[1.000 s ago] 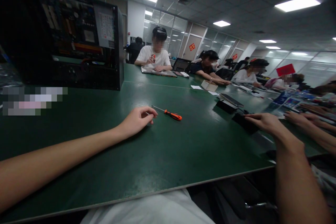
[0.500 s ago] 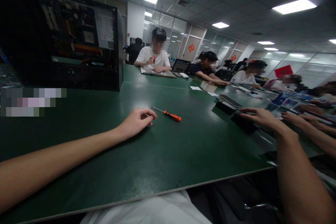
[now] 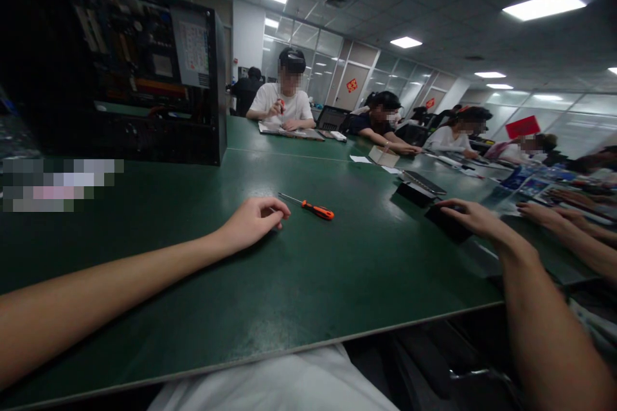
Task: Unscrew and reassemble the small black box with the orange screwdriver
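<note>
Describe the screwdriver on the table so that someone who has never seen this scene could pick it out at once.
On the big green table, in front of the open black computer case, the left hand rests curled. Just past its fingertips lies the screwdriver, flat on the mat. Its bright orange handle and thin metal shaft set it apart from the dark things farther right.

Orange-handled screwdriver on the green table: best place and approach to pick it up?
Probably the orange handle: the screwdriver lies flat, handle toward the right, thin bare shaft pointing left. The handle is the thicker part and has open green table around it. Come from above, fingers across its width. The left hand lies curled just left of the shaft tip, so it is nearest.
</note>
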The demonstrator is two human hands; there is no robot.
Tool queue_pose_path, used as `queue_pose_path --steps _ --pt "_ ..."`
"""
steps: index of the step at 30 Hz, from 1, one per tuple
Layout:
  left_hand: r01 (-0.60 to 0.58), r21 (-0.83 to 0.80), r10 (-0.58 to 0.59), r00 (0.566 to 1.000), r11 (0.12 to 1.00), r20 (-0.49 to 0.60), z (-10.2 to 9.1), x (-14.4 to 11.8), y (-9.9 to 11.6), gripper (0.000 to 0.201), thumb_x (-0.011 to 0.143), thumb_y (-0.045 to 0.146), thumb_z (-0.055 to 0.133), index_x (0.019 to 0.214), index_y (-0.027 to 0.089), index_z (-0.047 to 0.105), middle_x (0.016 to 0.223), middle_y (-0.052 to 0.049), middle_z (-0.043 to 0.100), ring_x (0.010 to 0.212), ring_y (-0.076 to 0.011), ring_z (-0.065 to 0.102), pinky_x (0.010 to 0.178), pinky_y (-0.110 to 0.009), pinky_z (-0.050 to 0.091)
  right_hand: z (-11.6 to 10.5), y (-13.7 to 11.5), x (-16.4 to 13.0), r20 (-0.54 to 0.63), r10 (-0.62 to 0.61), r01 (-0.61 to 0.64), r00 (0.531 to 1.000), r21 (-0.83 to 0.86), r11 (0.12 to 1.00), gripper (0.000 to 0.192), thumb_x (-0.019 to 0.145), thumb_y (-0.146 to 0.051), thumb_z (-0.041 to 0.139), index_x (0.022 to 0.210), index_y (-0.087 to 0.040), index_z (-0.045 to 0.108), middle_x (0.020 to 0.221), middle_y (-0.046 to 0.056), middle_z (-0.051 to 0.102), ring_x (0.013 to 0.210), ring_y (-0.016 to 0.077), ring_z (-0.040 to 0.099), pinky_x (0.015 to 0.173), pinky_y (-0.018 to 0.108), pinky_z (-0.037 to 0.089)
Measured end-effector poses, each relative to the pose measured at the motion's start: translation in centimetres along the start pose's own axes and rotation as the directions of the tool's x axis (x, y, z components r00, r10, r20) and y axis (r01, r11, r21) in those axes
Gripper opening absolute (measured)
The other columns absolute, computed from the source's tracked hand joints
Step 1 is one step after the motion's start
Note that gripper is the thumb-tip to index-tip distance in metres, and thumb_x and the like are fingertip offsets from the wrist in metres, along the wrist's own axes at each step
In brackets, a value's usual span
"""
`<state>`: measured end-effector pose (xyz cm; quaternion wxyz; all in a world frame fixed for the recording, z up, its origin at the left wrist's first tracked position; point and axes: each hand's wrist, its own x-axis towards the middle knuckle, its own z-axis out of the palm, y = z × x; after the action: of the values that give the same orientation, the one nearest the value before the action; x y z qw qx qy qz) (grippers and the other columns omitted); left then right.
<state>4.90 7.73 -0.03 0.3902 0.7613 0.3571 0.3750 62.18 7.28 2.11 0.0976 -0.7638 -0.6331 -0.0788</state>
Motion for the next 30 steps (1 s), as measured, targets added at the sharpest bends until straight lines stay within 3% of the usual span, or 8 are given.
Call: queue_pose_path --steps 3,8,12,15,18,20,25,30 --pt "-0.009 0.002 0.009 1.0 1.0 -0.003 0.0 0.0 -0.2 0.023 0.084 0.033 0.06 0.091 0.015 0.072 0.079 -0.005 0.072 0.073 -0.0196 0.07 0.071 -0.03 0.054 0.4 0.0 0.0 0.072 0.025 -0.033 0.997 0.111 0.993 0.038 0.087 -0.036 0.048 0.109 -0.016 0.072 0.112 0.015 0.075 0.1 0.0269 0.071 0.086 0.031 0.054" --pt "-0.013 -0.006 0.013 1.0 1.0 -0.001 0.1 0.0 -0.2 0.022 0.084 0.032 0.06 0.09 0.015 0.072 0.077 -0.005 0.071 0.072 -0.0191 0.069 0.071 -0.03 0.054 0.9 0.1 0.4 0.056 0.061 -0.072 0.997 0.23 0.97 0.035 0.078 -0.02 0.045 0.103 -0.017 0.068 0.112 0.016 0.073 0.104 0.0274 0.069 0.092 0.035 0.053" --pt "-0.008 -0.025 0.008 1.0 1.0 0.003 0.0 0.1 -0.1 0.022 0.083 0.033 0.061 0.09 0.015 0.072 0.08 -0.005 0.072 0.072 -0.0188 0.069 0.072 -0.031 0.054 1.1 0.5 -0.2 -0.009 0.098 -0.09 0.995 0.317 0.944 0.041 0.075 -0.018 0.046 0.11 -0.016 0.067 0.115 0.015 0.073 0.105 0.0252 0.07 0.09 0.032 0.054" --pt "-0.001 -0.037 0.001 1.0 0.999 -0.002 0.0 0.1 0.0 0.021 0.083 0.032 0.061 0.088 0.015 0.071 0.082 -0.005 0.072 0.072 -0.0186 0.069 0.072 -0.032 0.055 0.9 1.4 -1.2 -0.152 0.202 -0.139 0.968 0.345 0.928 0.05 0.079 -0.02 0.043 0.125 -0.015 0.062 0.123 0.015 0.071 0.11 0.0239 0.07 0.092 0.032 0.054" --pt "-0.001 -0.035 0.001 1.0 0.999 -0.002 0.1 0.1 -0.1 0.021 0.083 0.033 0.061 0.089 0.015 0.072 0.082 -0.005 0.072 0.073 -0.0189 0.07 0.073 -0.032 0.056 0.8 2.4 -2.0 -0.291 0.337 -0.251 0.895 0.296 0.922 0.048 0.083 -0.029 0.043 0.123 -0.013 0.065 0.118 0.019 0.073 0.11 0.03 0.069 0.096 0.04 0.052" --pt "0.0 -0.031 0.0 1.0 1.0 -0.002 0.0 0.2 -0.3 0.022 0.083 0.033 0.061 0.089 0.015 0.072 0.08 -0.005 0.072 0.073 -0.0191 0.07 0.072 -0.031 0.056 1.0 3.0 -2.2 -0.309 0.381 -0.318 0.872 0.235 0.919 0.045 0.082 -0.036 0.047 0.113 -0.013 0.071 0.108 0.019 0.075 0.104 0.0334 0.07 0.094 0.042 0.051" --pt "-0.005 -0.037 0.005 1.0 0.999 0.005 0.0 0.2 -0.5 0.021 0.083 0.032 0.061 0.088 0.015 0.072 0.078 -0.005 0.072 0.071 -0.0188 0.069 0.07 -0.031 0.055 1.8 3.8 -1.8 -0.203 0.395 -0.392 0.896 0.056 0.918 0.039 0.081 -0.039 0.048 0.09 -0.014 0.077 0.094 0.021 0.077 0.095 0.0367 0.071 0.078 0.041 0.052" --pt "0.007 -0.015 -0.007 1.0 1.0 0.02 0.0 0.1 -0.3 0.023 0.083 0.033 0.06 0.091 0.015 0.072 0.075 -0.004 0.07 0.072 -0.019 0.069 0.071 -0.031 0.053 1.8 3.9 -0.8 -0.117 0.352 -0.36 0.929 -0.064 0.931 0.035 0.081 -0.033 0.045 0.082 -0.016 0.076 0.088 0.017 0.077 0.083 0.0314 0.072 0.064 0.034 0.049"
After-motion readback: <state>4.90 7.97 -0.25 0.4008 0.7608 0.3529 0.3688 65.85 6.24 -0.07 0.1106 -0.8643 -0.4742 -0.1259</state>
